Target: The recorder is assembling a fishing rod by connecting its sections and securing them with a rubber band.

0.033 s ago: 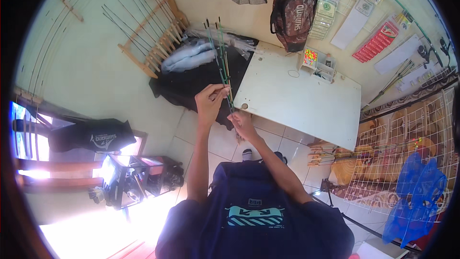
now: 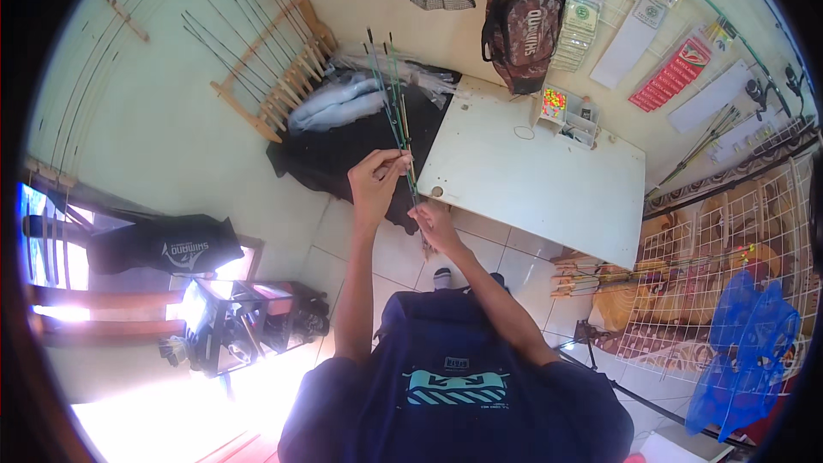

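Note:
Both my hands are closed on a slim bundle of fishing rods (image 2: 397,111), thin and green, dark and tan, held upright in front of me with the tips fanned slightly apart. My left hand (image 2: 375,178) grips the bundle at about its middle. Lower down, my right hand (image 2: 435,225) pinches the same bundle between thumb and fingers. The rods' lower ends hang below the right hand, over the floor, and are hard to make out. Behind the rods a black cloth (image 2: 343,150) carries clear plastic packing (image 2: 339,105).
A white table (image 2: 531,180) stands just right of the rods, bearing a compartment box (image 2: 581,130) with bright beads. At the far left is a wooden rod rack (image 2: 249,111). A camouflage bag (image 2: 525,26) hangs at the back. White wire grids (image 2: 686,291) stand on the right.
The rod tips have shifted very slightly upward and left. Both hands keep the same hold and place.

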{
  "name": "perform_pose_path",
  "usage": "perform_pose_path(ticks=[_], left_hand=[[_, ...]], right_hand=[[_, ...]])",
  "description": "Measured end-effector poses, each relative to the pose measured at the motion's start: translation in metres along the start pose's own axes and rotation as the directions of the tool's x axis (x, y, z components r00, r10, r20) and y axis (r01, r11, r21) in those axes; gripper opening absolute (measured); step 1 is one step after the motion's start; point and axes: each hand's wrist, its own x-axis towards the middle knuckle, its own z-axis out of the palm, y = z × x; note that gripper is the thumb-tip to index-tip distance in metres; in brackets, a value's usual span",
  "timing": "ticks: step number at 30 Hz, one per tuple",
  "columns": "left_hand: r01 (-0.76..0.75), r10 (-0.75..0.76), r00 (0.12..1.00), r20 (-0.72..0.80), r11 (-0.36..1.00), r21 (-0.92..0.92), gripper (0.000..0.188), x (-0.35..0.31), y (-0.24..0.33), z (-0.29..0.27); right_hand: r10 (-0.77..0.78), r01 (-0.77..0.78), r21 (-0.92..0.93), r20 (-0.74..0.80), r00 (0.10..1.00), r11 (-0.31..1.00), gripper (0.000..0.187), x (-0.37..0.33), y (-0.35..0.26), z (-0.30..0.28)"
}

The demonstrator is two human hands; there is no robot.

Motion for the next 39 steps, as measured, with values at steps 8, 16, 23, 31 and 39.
perform_pose_path(ticks=[8, 16, 23, 31, 39], left_hand=[[-0.112, 0.112, 0.994, 0.012, 0.993, -0.044, 0.012, 0.017, 0.050, 0.043], [-0.188, 0.192, 0.981, 0.014, 0.969, -0.162, 0.016, 0.011, 0.085, 0.092], [-0.053, 0.080, 0.960, 0.270, 0.993, -0.107, 0.050, -0.046, 0.045, 0.109], [0.352, -0.199, 0.819, 0.539, 0.915, -0.197, 0.044, -0.149, -0.024, 0.139], [0.215, -0.156, 0.824, 0.545, 0.976, -0.046, 0.025, -0.196, -0.021, 0.167]], right_hand=[[0.082, -0.077, 0.080, -0.062, 0.995, 0.994, 0.017, -0.041, 0.015, -0.016], [-0.072, 0.099, 0.060, -0.343, 0.937, 0.993, 0.018, -0.088, 0.017, -0.039], [-0.054, 0.108, 0.099, -0.441, 0.896, 0.989, 0.018, -0.119, -0.019, -0.085], [-0.124, 0.176, 0.050, -0.523, 0.843, 0.983, 0.017, -0.142, -0.102, -0.137], [-0.268, 0.344, 0.020, -0.584, 0.766, 0.939, 0.023, -0.163, -0.182, -0.182]])
